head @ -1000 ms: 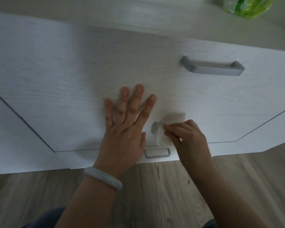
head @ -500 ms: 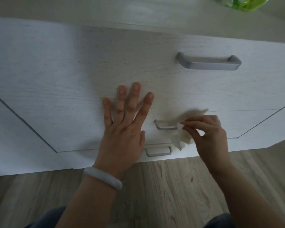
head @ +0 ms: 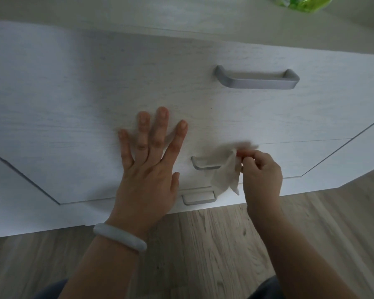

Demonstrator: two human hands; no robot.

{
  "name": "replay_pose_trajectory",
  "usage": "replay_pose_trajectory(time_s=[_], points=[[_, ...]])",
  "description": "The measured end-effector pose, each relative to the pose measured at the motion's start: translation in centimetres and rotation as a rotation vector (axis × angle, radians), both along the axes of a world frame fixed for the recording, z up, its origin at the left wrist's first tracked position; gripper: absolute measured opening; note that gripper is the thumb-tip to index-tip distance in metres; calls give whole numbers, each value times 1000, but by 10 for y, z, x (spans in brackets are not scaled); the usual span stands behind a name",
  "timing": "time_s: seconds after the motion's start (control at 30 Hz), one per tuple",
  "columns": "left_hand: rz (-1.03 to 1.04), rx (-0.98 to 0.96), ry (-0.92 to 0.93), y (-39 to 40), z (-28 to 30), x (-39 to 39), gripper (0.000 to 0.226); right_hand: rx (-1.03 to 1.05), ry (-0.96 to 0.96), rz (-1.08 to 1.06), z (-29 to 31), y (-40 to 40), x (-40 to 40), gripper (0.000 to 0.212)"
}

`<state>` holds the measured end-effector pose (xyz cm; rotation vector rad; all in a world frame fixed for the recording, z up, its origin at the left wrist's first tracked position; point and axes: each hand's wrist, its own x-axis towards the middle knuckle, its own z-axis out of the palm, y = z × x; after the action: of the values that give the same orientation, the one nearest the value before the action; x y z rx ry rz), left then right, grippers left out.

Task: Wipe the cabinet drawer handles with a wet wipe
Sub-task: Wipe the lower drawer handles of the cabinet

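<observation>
Centre frame, left hand (head: 147, 178) pressed flat on the white drawer front (head: 78, 117), fingers spread, pale bangle (head: 119, 238) on the wrist; just right of it, right hand (head: 261, 171) pinching a crumpled wet wipe (head: 226, 169) against the right end of the middle handle (head: 203, 165); large grey handle (head: 256, 79) at upper right, well apart; small handle (head: 198, 198) below, untouched; wooden floor (head: 214, 244) along the bottom.
</observation>
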<state>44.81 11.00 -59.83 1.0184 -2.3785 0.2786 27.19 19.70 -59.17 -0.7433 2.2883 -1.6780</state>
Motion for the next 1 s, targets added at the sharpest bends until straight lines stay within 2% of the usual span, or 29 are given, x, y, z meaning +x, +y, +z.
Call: replay_pose_trajectory(time_s=[0.13, 0.3, 0.5, 0.67, 0.83, 1.0], points=[[2, -1, -3, 0, 0, -1, 104, 86, 56, 32, -1, -5, 2, 9], [1, -7, 3, 0, 0, 0, 103, 138, 91, 11, -5, -6, 1, 11], [1, -16, 7, 0, -1, 0, 103, 210, 256, 78, -6, 5, 6, 11], [4, -8, 6, 0, -1, -1, 103, 102, 70, 3, -1, 5, -7, 11], [3, -3, 8, 0, -1, -1, 102, 180, 120, 72, 3, 12, 7, 12], [2, -11, 8, 0, -2, -1, 103, 219, 32, 104, 9, 17, 4, 16]])
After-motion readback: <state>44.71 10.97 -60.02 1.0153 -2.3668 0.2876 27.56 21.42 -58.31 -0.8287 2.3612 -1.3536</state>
